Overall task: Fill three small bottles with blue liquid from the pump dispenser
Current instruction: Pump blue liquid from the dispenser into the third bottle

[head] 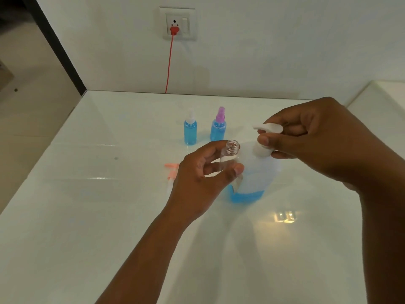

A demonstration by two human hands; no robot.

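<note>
Holding the empty clear bottle [230, 157] pinched in my left hand [203, 178], I keep its open mouth below the spout while my right hand [311, 139] grips the pump dispenser [258, 172]. Misaligned, the squirt would spill onto the table [87, 216]. The dispenser holds little blue liquid; the white-capped bottle [190, 132] and purple-capped bottle [218, 128] behind stand full.

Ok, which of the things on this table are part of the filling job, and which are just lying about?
Part of the job:
- large clear pump dispenser, little blue liquid left, right hand on its white pump head
- empty clear small bottle, uncapped, held by left hand
- two filled blue small bottles, white sprayer and purple sprayer
- orange spray cap lying on the table

Lying about:
- red plug and cable in the wall socket
</note>
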